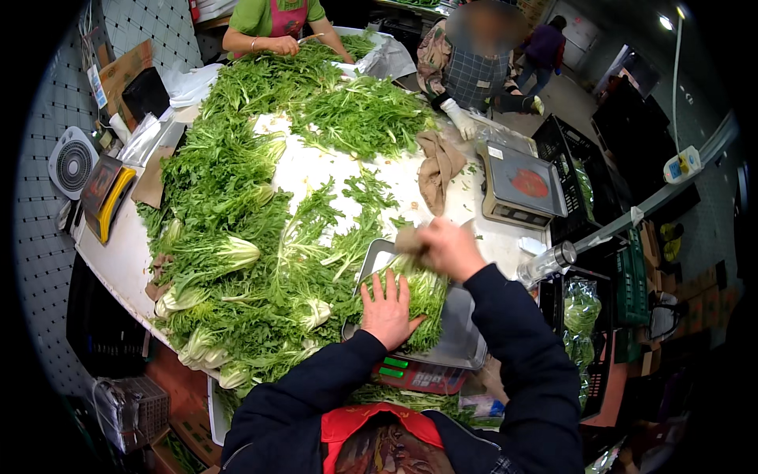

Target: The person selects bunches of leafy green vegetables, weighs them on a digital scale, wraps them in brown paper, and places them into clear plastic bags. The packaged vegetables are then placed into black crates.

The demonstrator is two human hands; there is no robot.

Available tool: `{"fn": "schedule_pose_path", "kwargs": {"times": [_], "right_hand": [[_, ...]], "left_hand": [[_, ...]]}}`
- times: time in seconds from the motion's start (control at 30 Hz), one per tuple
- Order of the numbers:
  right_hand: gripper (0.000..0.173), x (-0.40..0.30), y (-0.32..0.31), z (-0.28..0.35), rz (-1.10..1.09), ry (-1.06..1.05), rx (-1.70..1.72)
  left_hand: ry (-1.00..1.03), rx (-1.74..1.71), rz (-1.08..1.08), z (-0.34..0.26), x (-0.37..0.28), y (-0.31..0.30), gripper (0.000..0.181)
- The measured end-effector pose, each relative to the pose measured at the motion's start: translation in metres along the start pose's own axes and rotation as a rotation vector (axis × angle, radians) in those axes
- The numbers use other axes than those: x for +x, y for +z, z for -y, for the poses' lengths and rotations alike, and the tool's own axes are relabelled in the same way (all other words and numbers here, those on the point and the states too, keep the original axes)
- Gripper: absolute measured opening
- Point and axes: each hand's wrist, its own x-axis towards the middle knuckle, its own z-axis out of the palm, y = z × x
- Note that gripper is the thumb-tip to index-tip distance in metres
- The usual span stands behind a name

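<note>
Leafy greens (427, 308) with pale stems lie in a metal tray (465, 332) on a red scale (420, 378) with a lit display. My left hand (389, 308) presses flat on these greens, fingers spread. Above the tray's far side my right hand (447, 247) is closed round a brownish object (411, 240), blurred, perhaps a cloth or a knife handle; a dull blade-like edge shows beyond the hand. Heaps of the same greens (219, 207) cover the table's left side, with cut white stem ends (240, 252) showing. A brown cloth (438, 169) lies crumpled beyond my right hand.
A second scale (524, 181) stands at the right, near a glass bottle (548, 263) and a metal rail (669, 198). Black crates (571, 151) flank the table. Two people work across it; a gloved hand (461, 121) rests at its far edge. A fan (73, 162) stands left.
</note>
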Motion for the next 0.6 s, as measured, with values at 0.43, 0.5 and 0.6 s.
{"fn": "schedule_pose_path", "kwargs": {"times": [0.43,0.5,0.6], "right_hand": [[0.026,-0.074,0.016,-0.019,-0.133,0.444,0.139],[0.026,-0.090,0.039,-0.053,-0.073,0.691,0.136],[0.025,-0.106,0.012,-0.057,-0.508,0.709,0.488]], "left_hand": [[-0.003,0.007,0.048,-0.003,0.001,-0.002,0.089],[-0.002,-0.010,0.057,-0.003,0.002,-0.006,0.089],[0.021,-0.023,0.035,-0.002,0.002,-0.004,0.089]]}}
